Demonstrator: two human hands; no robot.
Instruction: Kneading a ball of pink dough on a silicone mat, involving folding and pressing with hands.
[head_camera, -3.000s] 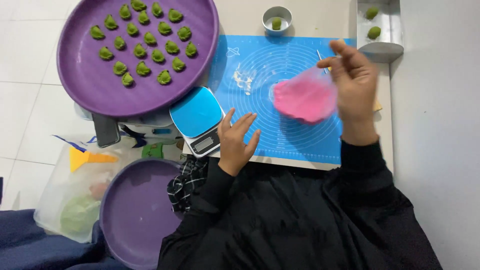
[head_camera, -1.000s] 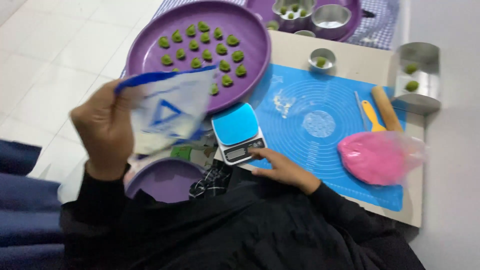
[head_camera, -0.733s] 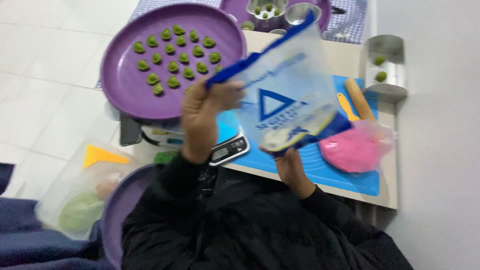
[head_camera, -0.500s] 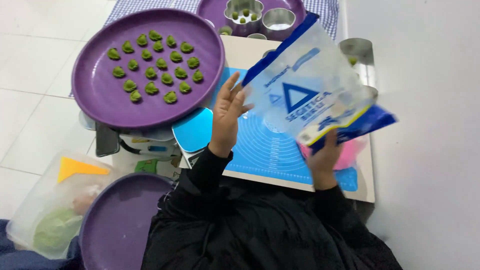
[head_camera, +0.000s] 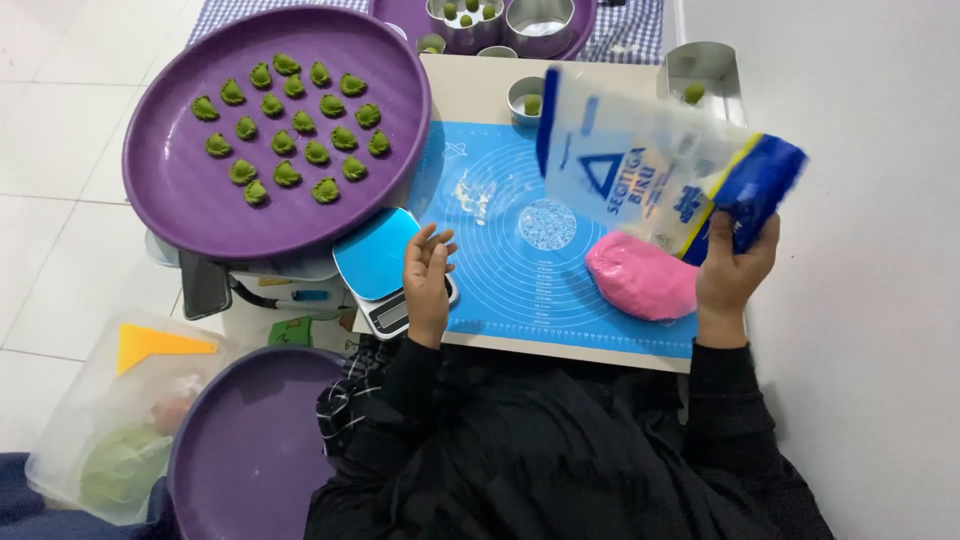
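A person seated at a low worktop (head_camera: 470, 85) holds a white-and-blue flour bag (head_camera: 655, 170) in the air over a blue silicone mat (head_camera: 500, 270), the right hand (head_camera: 735, 270) with its fingers clenched around the bag's blue end. The left hand (head_camera: 428, 280) rests at the mat's near edge, fingers released and loosely spread, touching a small blue scale (head_camera: 385, 270). Directly below the bag, a lump of pink dough (head_camera: 640, 275) lies on the mat, unshaped. Judging by the scene, the green batch is largely done: rows of small green pieces (head_camera: 290, 120) fill a big purple tray (head_camera: 160, 190), and a few more sit in metal tins (head_camera: 470, 20) beyond. The pink dough appears untouched, and a second purple tray (head_camera: 245, 450) by the person's lap holds nothing.
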